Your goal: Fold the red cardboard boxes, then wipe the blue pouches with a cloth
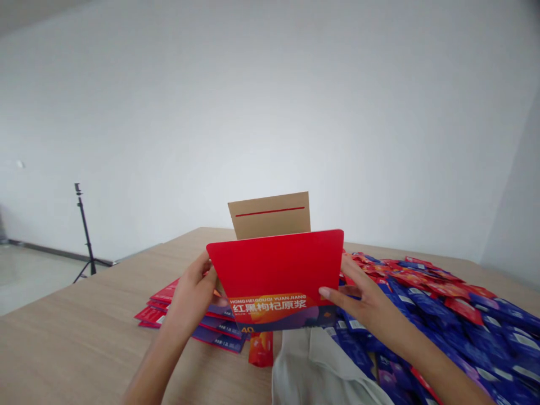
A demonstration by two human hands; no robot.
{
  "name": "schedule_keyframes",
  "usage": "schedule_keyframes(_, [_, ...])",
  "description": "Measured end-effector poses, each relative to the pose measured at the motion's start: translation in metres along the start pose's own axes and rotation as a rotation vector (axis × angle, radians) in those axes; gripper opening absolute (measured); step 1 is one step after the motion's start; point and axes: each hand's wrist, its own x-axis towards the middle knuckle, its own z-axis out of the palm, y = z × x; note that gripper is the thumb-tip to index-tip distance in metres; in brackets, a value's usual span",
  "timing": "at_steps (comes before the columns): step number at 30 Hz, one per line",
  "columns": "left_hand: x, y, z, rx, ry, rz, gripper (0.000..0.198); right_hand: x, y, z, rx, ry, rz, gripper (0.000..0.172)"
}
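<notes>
A red and dark blue carton (276,267) with white lettering is held up in front of me, above the table. Its red flap faces me, and a brown cardboard flap (272,216) with a red line stands up behind. My left hand (198,287) grips the carton's left edge, its fingertips partly hidden by the cardboard. On the other side, my right hand (352,287) is closed on the right edge, thumb on the printed front. Below the left hand lies a stack of flat cartons (219,337). A red pouch (261,349) rests under the carton.
Many blue pouches (455,337) and red pouches (422,275) are heaped on the right of the wooden table (76,343). Light grey cloth (312,365) shows at the bottom middle. Beyond the table's left edge stands a black tripod (86,233). A pale wall (270,112) rises behind.
</notes>
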Motion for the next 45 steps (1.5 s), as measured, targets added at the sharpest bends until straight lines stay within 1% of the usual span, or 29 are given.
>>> schedule_keyframes(3, [0.013,-0.004,0.002,0.007,0.037,0.027,0.044,0.022,0.005,0.008,0.004,0.031,-0.100,0.042])
schedule_keyframes(5, [0.022,-0.008,0.004,0.004,0.057,0.033,0.043,0.036,0.009,0.013,0.006,0.052,-0.119,0.036])
schedule_keyframes(9, [0.036,-0.024,0.009,-0.008,0.120,0.023,0.049,0.065,0.023,0.021,0.066,0.077,-0.130,0.036])
schedule_keyframes(12, [0.038,-0.045,0.011,0.004,0.199,0.007,0.056,0.087,0.037,0.029,0.103,0.085,-0.095,0.038])
schedule_keyframes(15, [0.037,-0.069,0.011,0.091,0.252,0.003,0.057,0.108,0.048,0.040,0.128,0.089,-0.084,0.038])
schedule_keyframes(18, [0.037,-0.088,0.011,0.159,0.229,0.043,0.056,0.125,0.057,0.055,0.124,0.074,-0.121,0.036])
schedule_keyframes(22, [0.048,-0.112,0.011,0.263,0.197,0.108,0.065,0.145,0.071,0.073,0.089,0.058,-0.179,0.037])
schedule_keyframes(27, [0.063,-0.151,0.010,0.334,0.245,0.065,0.074,0.166,0.091,0.091,0.009,0.032,-0.236,0.037])
schedule_keyframes(31, [0.067,-0.173,0.009,0.342,0.254,0.045,0.072,0.174,0.098,0.103,-0.081,0.015,-0.240,0.034])
schedule_keyframes(34, [0.067,-0.181,0.009,0.343,0.242,0.043,0.069,0.171,0.098,0.109,-0.166,-0.016,-0.213,0.030])
schedule_keyframes(37, [0.064,-0.186,0.011,0.362,0.236,0.047,0.068,0.165,0.097,0.111,-0.259,-0.058,-0.184,0.027])
schedule_keyframes(41, [0.059,-0.190,0.013,0.403,0.235,0.059,0.061,0.159,0.099,0.102,-0.388,-0.129,-0.168,0.030])
schedule_keyframes(45, [0.055,-0.193,0.012,0.423,0.210,0.065,0.058,0.160,0.102,0.083,-0.499,-0.217,-0.156,0.030])
